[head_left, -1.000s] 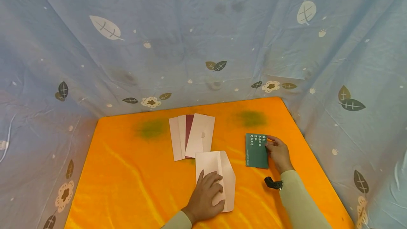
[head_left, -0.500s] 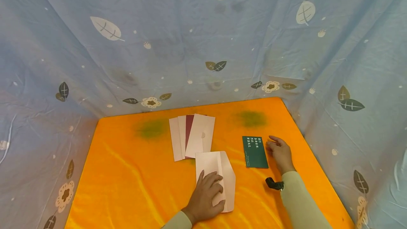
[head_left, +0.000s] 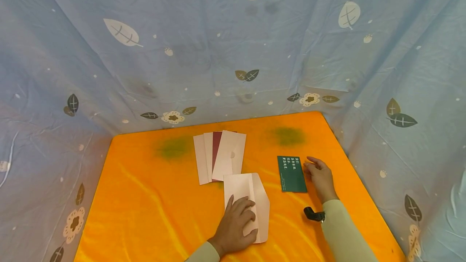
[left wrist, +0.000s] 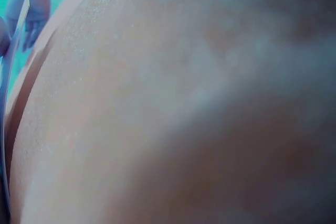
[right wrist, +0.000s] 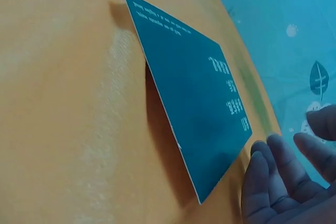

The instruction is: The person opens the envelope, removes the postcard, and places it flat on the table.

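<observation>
My left hand (head_left: 236, 226) rests flat-ish on a pale pink envelope (head_left: 263, 207), its fingers spread and slightly bent over the paper. The envelope's flap lies unfolded toward the right. To the right, a dark green card (head_left: 292, 177) with white printed characters lies on the orange cloth. Just beyond the card's right edge is my right hand (head_left: 322, 178), fingers loosely bent and holding nothing. The right wrist view shows a gap between the card (right wrist: 184, 87) and the fingers (right wrist: 299, 177). A blurred close surface fills most of the left wrist view.
Behind the left hand, several pale envelopes (head_left: 230, 144) lie overlapped like a fan, with a maroon one (head_left: 216, 145) among them. A black band (head_left: 314, 214) sits at the right wrist. Patterned blue curtains (head_left: 189, 51) enclose the orange-covered table (head_left: 145, 213) at the back and sides.
My right hand has let go of the green card, which has shifted slightly left and now lies on the cloth. The left hand and the envelopes have stayed put.
</observation>
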Demonstrator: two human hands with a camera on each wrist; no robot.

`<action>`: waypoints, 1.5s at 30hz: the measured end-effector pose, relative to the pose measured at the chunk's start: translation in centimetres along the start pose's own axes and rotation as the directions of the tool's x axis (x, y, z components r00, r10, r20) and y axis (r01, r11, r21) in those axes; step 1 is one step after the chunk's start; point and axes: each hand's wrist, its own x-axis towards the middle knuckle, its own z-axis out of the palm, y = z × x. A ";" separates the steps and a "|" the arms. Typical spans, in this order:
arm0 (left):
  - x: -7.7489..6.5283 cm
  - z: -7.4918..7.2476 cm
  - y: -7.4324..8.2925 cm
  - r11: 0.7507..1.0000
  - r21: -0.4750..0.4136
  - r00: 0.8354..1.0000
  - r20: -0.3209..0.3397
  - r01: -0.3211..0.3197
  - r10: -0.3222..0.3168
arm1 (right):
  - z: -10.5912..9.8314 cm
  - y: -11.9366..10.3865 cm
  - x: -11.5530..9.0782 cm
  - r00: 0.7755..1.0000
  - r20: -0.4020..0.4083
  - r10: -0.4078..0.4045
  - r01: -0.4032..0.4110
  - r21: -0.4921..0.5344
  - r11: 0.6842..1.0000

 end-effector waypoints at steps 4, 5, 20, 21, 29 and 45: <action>0.0 0.0 0.0 1.000 0.001 1.000 -0.001 -0.002 0.002 | 0.5 -0.1 -0.4 0.999 0.016 -0.035 0.035 -0.013 0.999; 0.0 0.1 0.0 1.000 0.000 1.000 -0.002 -0.002 0.002 | 0.6 -0.1 -0.5 0.999 0.021 -0.047 0.047 -0.021 0.999; 0.1 0.1 0.0 1.000 -0.005 1.000 -0.005 -0.010 0.010 | 4.4 0.9 -4.0 0.926 0.218 -0.307 0.350 -0.196 0.916; 0.1 0.1 0.0 1.000 -0.003 1.000 -0.008 -0.013 0.013 | 4.6 1.1 -4.3 0.915 0.231 -0.331 0.379 -0.207 0.902; 0.2 0.1 0.0 1.000 0.004 1.000 -0.002 -0.010 0.010 | 6.4 3.1 -6.8 0.799 0.327 -0.505 0.597 -0.332 0.730; 0.1 0.0 0.0 1.000 -0.001 1.000 -0.003 -0.001 0.001 | 7.5 5.2 -9.1 0.662 0.445 -0.603 0.747 -0.460 0.480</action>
